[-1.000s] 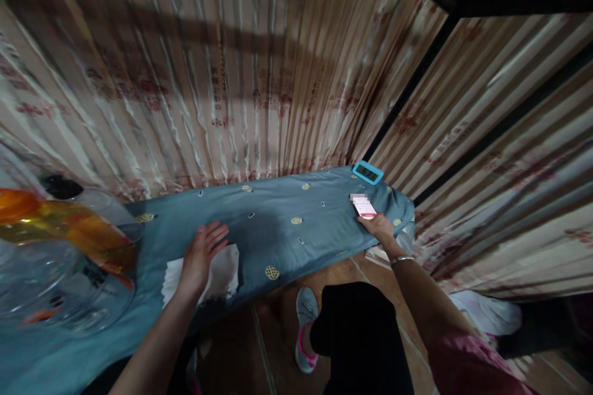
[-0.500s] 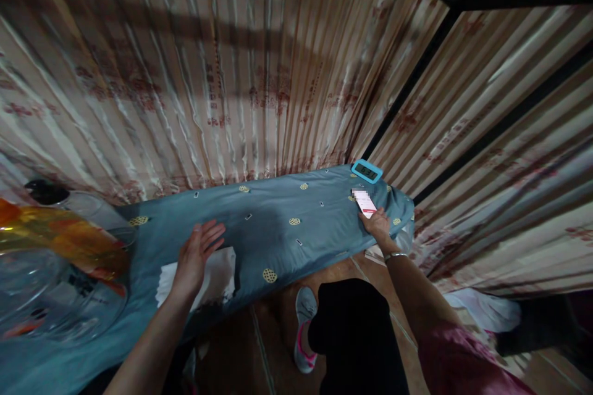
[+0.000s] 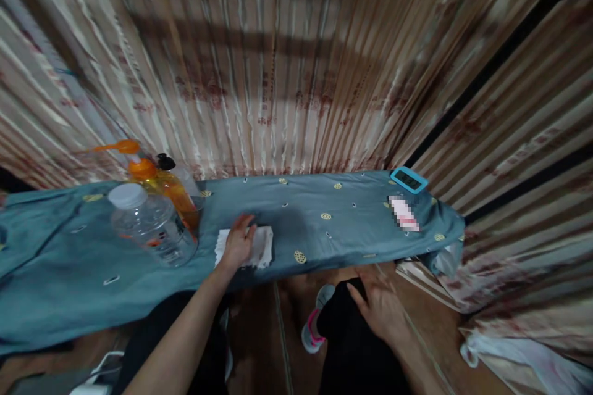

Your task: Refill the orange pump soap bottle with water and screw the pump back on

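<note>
Since the earlier frame my right hand (image 3: 382,308) has left the phone (image 3: 404,216), hanging open over my knee; left hand (image 3: 238,242) lies flat on the cloth (image 3: 264,245), wiping seemingly unfinished.

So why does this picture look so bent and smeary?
Head view: a wide lens bows the striped curtain and the blue-covered table; light is dim, with a shadow band across the curtain. The edges smear, and the right hand is soft. A pixelated patch hides the phone. The left hand looks sharper.
</note>
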Available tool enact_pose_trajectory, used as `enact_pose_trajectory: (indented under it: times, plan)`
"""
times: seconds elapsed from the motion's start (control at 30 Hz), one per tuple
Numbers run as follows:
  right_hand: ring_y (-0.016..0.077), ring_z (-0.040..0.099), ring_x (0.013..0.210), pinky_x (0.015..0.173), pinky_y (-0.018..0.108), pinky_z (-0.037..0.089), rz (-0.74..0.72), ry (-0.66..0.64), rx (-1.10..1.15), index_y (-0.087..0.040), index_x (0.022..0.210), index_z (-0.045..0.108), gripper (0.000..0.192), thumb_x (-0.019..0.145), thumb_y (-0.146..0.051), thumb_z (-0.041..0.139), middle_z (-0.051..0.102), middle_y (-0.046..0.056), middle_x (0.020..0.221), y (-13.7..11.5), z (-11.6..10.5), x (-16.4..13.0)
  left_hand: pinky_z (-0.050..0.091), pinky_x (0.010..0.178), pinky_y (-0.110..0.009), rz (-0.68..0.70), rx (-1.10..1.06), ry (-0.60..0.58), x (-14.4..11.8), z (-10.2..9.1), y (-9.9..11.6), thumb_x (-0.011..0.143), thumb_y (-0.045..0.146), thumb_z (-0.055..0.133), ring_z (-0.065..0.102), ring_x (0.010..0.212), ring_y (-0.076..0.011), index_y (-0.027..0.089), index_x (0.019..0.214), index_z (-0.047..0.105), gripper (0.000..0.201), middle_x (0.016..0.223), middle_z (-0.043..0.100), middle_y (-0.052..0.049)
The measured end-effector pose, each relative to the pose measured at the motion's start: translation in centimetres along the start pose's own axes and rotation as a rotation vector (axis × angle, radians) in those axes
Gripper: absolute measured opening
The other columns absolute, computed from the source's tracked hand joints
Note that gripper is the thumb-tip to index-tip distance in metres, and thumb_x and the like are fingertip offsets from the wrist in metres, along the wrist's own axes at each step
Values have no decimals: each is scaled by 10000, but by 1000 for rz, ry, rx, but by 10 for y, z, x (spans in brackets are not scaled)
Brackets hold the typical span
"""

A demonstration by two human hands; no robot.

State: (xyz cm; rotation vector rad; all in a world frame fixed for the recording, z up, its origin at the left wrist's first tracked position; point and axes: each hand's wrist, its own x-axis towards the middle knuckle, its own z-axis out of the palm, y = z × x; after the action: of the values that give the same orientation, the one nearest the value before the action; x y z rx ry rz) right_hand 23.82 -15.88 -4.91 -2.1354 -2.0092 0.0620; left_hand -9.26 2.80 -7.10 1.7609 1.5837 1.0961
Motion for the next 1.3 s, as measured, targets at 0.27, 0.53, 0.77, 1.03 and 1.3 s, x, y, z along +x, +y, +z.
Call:
enact_pose_trajectory:
  times: [0.27,0.53,0.77,1.03,1.3]
  plan:
    - [343,620,1089,972,488,458,-129,-34,-53,3,1186,639,349,972,-242,512,702,194,1127,-65,0,30,196,1200,-569,186,334,-137,-71,11,2,883,277,537,371,1438,-276,193,1274,602,405,1491,491,-127]
    - [315,628,1111,1011,448,443,-106,-33,68,-5,1181,641,332,977,-231,510,700,176,1152,-61,12,55,219,1181,-622,234,341,-280,-160,9,8,898,209,524,258,1489,-293,230,1450,415,563,1589,322,-127]
    - [330,649,1070,991,450,465,-17,-48,126,-11,1180,639,372,994,-280,463,704,180,1131,-32,10,66,362,1158,-508,67,44,-73,-193,-3,16,954,313,484,325,1463,-274,294,1495,336,561,1595,315,-117]
    - [404,629,1092,1003,514,434,62,-63,202,22,1172,626,677,884,-485,282,679,245,1149,-26,14,66,167,1215,-564,234,182,608,-114,-100,51,804,358,717,131,1514,-342,218,1558,24,1034,1639,102,-182]
    - [408,593,1158,1048,506,397,152,-90,255,36,1188,613,808,798,-566,240,659,243,1201,-29,10,67,162,1229,-449,-152,-194,767,-39,-148,27,610,431,829,141,1514,-323,113,1535,-17,1294,1617,105,-255]
